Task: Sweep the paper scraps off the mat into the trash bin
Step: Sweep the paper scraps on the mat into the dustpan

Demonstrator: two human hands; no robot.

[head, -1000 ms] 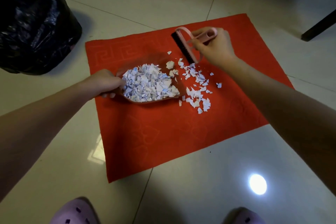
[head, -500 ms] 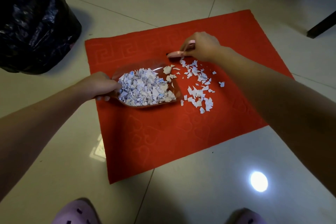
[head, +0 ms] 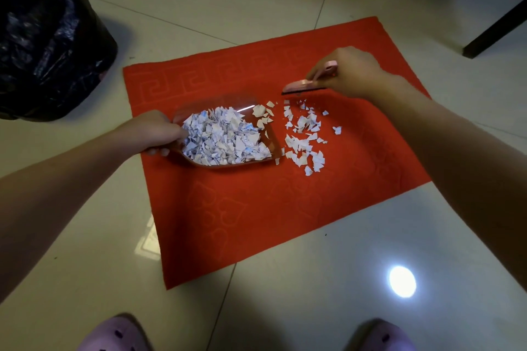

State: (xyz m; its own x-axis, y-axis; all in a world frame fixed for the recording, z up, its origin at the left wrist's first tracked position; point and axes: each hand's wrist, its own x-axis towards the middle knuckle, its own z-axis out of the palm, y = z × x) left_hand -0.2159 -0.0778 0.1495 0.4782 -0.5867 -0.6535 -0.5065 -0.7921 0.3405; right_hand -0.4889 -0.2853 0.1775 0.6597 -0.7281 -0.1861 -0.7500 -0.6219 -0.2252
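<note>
Most paper scraps (head: 225, 137) fill the clear dustpan (head: 265, 134) on the red mat (head: 256, 208); others lie loose beside its mouth. The left hand (head: 151, 132) grips the pan's handle, fingers curled. The right hand (head: 346, 72) clasps a pink brush (head: 302, 85) above the scraps, the black-bagged trash bin (head: 48, 37) well apart on the left

Red mat (head: 256, 222) lies flat. Most scraps (head: 222, 139) heaped in clear pan (head: 216, 102) on mat; the rest (small, white) (head: 302, 125) scattered just right of its mouth, pink brush (head: 302, 86) just beyond. Black-bagged bin (head: 42, 37) far left, off mat.
</note>
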